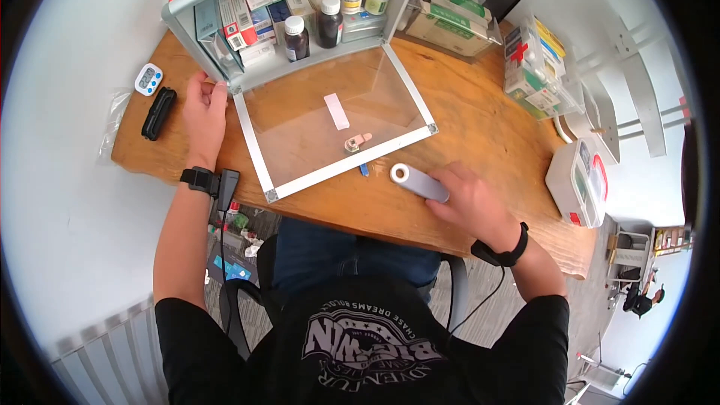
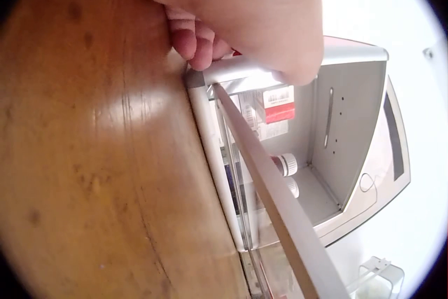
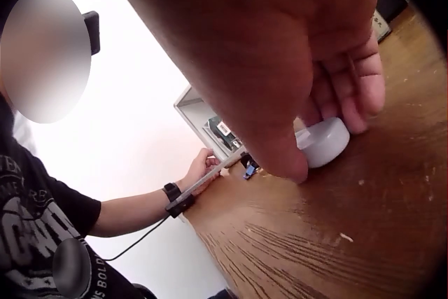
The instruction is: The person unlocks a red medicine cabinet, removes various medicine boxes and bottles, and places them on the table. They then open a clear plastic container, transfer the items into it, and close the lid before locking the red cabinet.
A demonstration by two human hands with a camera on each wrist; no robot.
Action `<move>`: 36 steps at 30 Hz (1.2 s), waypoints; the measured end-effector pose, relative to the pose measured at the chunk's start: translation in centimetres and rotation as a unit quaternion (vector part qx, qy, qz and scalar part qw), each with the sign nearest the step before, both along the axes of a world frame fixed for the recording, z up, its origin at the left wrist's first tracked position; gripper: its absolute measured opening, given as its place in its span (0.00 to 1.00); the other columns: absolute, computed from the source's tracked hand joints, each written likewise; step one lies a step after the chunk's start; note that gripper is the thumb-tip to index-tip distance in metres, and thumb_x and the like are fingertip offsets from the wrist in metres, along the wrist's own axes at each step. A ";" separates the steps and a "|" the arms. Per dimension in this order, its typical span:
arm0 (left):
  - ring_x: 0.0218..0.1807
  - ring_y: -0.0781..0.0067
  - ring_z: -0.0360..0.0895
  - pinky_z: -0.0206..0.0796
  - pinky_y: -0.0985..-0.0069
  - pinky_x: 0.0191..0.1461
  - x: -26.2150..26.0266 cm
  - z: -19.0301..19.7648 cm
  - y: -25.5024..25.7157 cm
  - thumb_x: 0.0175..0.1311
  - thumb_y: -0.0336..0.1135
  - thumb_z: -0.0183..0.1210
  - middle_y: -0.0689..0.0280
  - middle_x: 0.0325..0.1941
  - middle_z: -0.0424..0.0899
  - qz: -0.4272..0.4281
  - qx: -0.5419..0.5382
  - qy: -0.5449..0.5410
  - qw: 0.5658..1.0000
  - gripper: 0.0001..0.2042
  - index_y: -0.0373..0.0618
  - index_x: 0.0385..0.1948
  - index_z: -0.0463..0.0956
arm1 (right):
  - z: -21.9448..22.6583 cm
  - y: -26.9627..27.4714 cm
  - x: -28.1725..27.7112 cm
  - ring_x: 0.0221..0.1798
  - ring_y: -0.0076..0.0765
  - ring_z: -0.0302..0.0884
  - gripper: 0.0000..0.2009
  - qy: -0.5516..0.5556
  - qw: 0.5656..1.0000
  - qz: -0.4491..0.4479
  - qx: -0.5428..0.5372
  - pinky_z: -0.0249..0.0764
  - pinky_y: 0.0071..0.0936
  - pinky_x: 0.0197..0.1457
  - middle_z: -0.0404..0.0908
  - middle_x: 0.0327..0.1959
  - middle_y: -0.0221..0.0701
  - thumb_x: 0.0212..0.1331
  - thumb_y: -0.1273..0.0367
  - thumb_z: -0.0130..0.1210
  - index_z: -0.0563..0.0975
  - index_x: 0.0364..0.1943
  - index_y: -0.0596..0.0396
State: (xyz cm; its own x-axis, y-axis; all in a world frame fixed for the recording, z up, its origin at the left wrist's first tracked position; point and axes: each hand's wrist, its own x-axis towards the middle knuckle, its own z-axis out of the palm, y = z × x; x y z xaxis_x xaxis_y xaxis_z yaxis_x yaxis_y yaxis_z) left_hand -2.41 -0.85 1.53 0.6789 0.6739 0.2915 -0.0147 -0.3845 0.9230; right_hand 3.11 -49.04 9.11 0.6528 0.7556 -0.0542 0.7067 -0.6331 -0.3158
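Note:
The right hand (image 1: 469, 199) holds a grey-white handheld device (image 1: 420, 182) with a round ring end, low over the wooden table (image 1: 472, 120); in the right wrist view thumb and fingers lie around its white end (image 3: 325, 143). At the cabinet's (image 1: 180, 30) front left corner is the left hand (image 1: 205, 120), its fingers bent against the corner; the left wrist view shows them at the frame edge (image 2: 217, 71), and whether they grip it is unclear. The cabinet's clear door (image 1: 300, 127) lies lowered over the table, with a pink strip (image 1: 337, 112) and a small metal latch (image 1: 352, 143) on it.
Medicine boxes (image 1: 237, 17) and bottles (image 1: 296, 37) fill the cabinet. A timer (image 1: 148, 79) and black case (image 1: 159, 114) lie at left. Behind stands a carton (image 1: 454, 24); at right are a clear first-aid box (image 1: 534, 71) and a white box (image 1: 576, 182). A blue piece (image 1: 364, 169) lies by the door.

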 end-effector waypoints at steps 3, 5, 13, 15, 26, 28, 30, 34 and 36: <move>0.37 0.79 0.78 0.73 0.78 0.43 0.1 0.0 -0.2 0.75 0.34 0.62 0.66 0.38 0.81 0.001 -0.015 -0.003 1.000 0.21 0.33 0.63 0.72 | 2.7 1.4 0.7 0.47 0.49 0.85 0.21 0.071 0.997 0.030 0.018 0.84 0.42 0.46 0.84 0.44 0.38 0.58 0.62 0.69 0.82 0.55 0.52; 0.38 0.78 0.79 0.74 0.77 0.44 0.1 -0.3 -0.1 0.74 0.33 0.61 0.66 0.39 0.81 0.007 0.002 0.001 1.000 0.20 0.33 0.62 0.72 | 5.2 3.3 0.9 0.47 0.49 0.85 0.20 0.137 0.989 0.041 0.036 0.84 0.41 0.47 0.84 0.44 0.40 0.59 0.64 0.68 0.82 0.55 0.53; 0.35 0.76 0.80 0.74 0.75 0.41 0.3 -0.2 0.0 0.71 0.32 0.63 0.65 0.34 0.82 0.016 0.032 0.001 0.999 0.19 0.33 0.58 0.75 | 5.9 22.0 12.4 0.59 0.54 0.78 0.16 -0.233 0.933 0.124 0.245 0.77 0.47 0.61 0.80 0.54 0.42 0.66 0.68 0.61 0.81 0.56 0.52; 0.34 0.76 0.80 0.74 0.75 0.40 0.2 0.1 -0.2 0.70 0.32 0.63 0.64 0.33 0.82 0.019 0.039 -0.002 0.999 0.19 0.33 0.58 0.75 | 5.2 26.2 14.7 0.57 0.52 0.81 0.14 -0.371 0.893 0.118 0.225 0.78 0.45 0.60 0.83 0.53 0.43 0.65 0.70 0.58 0.83 0.54 0.51; 0.31 0.75 0.80 0.75 0.75 0.39 0.3 0.8 -0.7 0.66 0.31 0.66 0.65 0.29 0.82 0.042 0.060 -0.008 0.997 0.19 0.35 0.57 0.78 | 5.3 32.2 16.9 0.49 0.59 0.86 0.12 -0.287 0.947 0.102 0.105 0.83 0.50 0.54 0.86 0.47 0.49 0.62 0.75 0.55 0.84 0.47 0.59; 0.30 0.75 0.80 0.75 0.75 0.38 0.2 0.8 -0.8 0.66 0.31 0.66 0.65 0.29 0.81 0.042 0.059 -0.012 0.997 0.19 0.35 0.57 0.78 | 5.6 28.9 14.0 0.47 0.59 0.85 0.11 -0.250 0.912 0.178 0.272 0.83 0.49 0.51 0.86 0.45 0.48 0.63 0.72 0.58 0.84 0.47 0.58; 0.30 0.76 0.78 0.74 0.75 0.38 0.3 0.8 -0.9 0.66 0.31 0.66 0.66 0.29 0.80 0.035 0.050 -0.021 0.998 0.19 0.35 0.57 0.78 | 6.7 24.2 9.1 0.44 0.57 0.85 0.09 -0.191 0.917 0.228 0.266 0.82 0.49 0.48 0.85 0.42 0.47 0.64 0.68 0.61 0.84 0.44 0.57; 0.30 0.78 0.77 0.73 0.76 0.38 0.3 0.3 -0.7 0.67 0.31 0.66 0.67 0.29 0.80 0.035 0.040 -0.020 0.998 0.19 0.35 0.57 0.78 | 5.8 14.4 1.8 0.38 0.53 0.86 0.12 0.189 0.948 0.257 0.015 0.82 0.46 0.44 0.86 0.32 0.43 0.66 0.61 0.62 0.84 0.43 0.55; 0.33 0.80 0.77 0.73 0.78 0.39 0.2 0.4 -0.8 0.68 0.29 0.63 0.68 0.33 0.80 0.018 0.013 -0.030 0.999 0.19 0.34 0.59 0.77 | 4.1 11.5 0.1 0.37 0.52 0.86 0.13 0.159 0.963 0.217 0.023 0.82 0.46 0.44 0.86 0.31 0.42 0.67 0.61 0.62 0.84 0.46 0.54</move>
